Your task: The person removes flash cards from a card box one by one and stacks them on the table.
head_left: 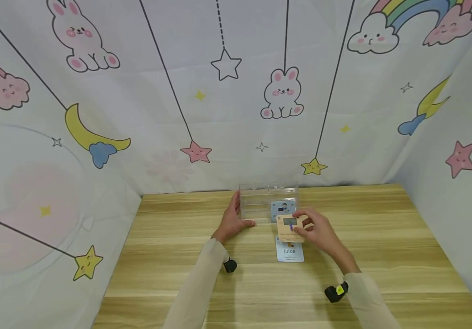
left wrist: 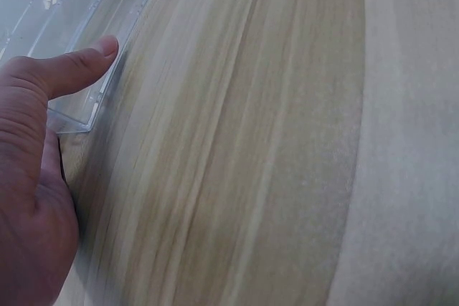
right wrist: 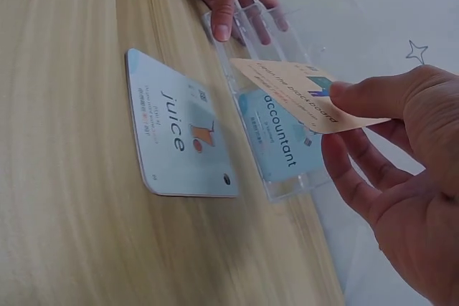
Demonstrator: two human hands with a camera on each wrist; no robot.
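My left hand (head_left: 231,224) holds the left end of a clear plastic card rack (head_left: 254,201), its thumb at the front edge and its fingers along the side. A light-blue "accountant" card (right wrist: 281,141) lies in the rack's right half. Between thumb and fingers my right hand (head_left: 321,232) pinches a pale orange card (head_left: 283,230), printed "clean the blackboard" and tilted just in front of the rack. In the head view this card overlaps a light-blue "juice" card (head_left: 290,255) that lies on the table.
The wood-grain table (head_left: 170,256) meets a printed white cloth (head_left: 236,114) close behind the rack, with more cloth at both sides. Black wrist cameras (head_left: 230,265) sit on both of the person's wrists.
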